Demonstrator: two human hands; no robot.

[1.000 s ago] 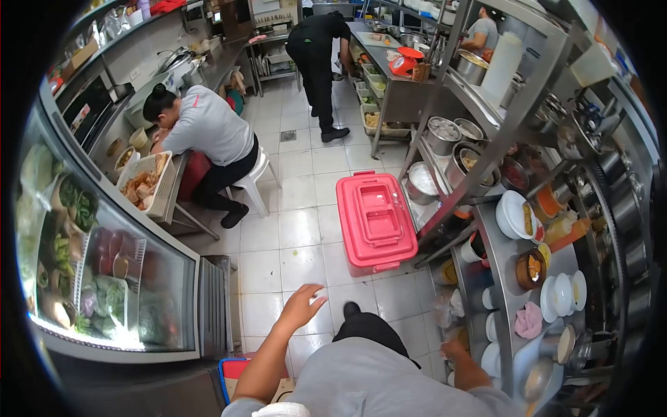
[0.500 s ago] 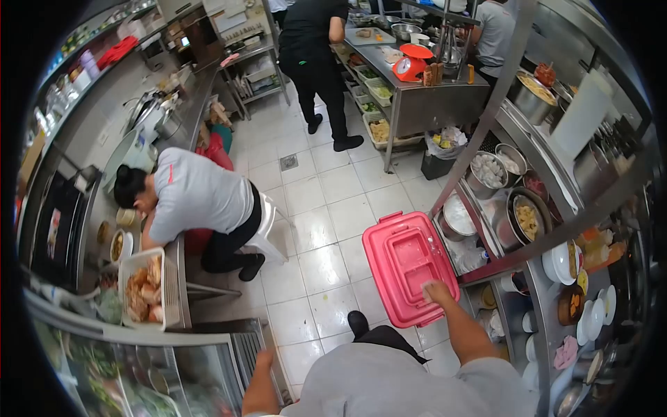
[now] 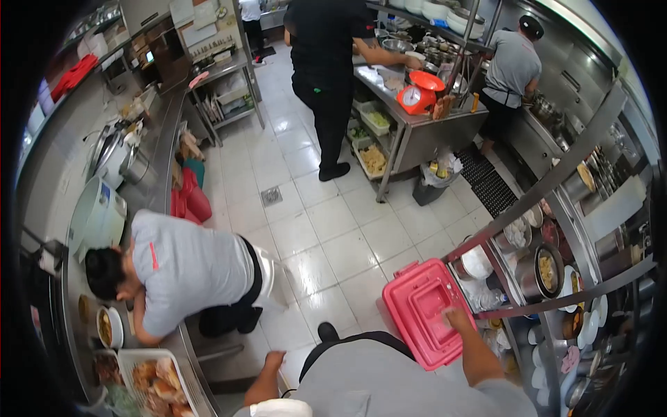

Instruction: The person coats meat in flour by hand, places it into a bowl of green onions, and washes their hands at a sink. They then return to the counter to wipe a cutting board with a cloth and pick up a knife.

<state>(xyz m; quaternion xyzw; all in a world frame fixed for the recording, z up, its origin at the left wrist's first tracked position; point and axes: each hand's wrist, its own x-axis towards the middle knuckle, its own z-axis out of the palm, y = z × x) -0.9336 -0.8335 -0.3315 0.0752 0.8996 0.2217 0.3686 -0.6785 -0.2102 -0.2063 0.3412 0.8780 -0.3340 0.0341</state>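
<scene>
My right hand point(image 3: 457, 320) is closed over the near right part of a pink plastic lid point(image 3: 411, 311). A small whitish thing point(image 3: 446, 317) shows at its fingertips, too blurred to name. The lid has raised rectangular ridges and covers a large pink tub on the floor, beside the steel shelving. My left hand point(image 3: 274, 360) hangs low at my left side, fingers curled, with nothing visible in it. White floor tiles lie under it.
A person in grey point(image 3: 191, 267) leans over the left counter beside a white basket point(image 3: 125, 361) of meat pieces. A person in black point(image 3: 326, 69) stands at the steel table with a red scale point(image 3: 418, 94). Steel shelving point(image 3: 500, 313) with pots and bowls lines the right. A bin point(image 3: 431, 186) stands behind.
My view has shifted, showing more of the right back. My left hand has swung forward; my right stays over the lid. The person in black has straightened, an arm over the table.
</scene>
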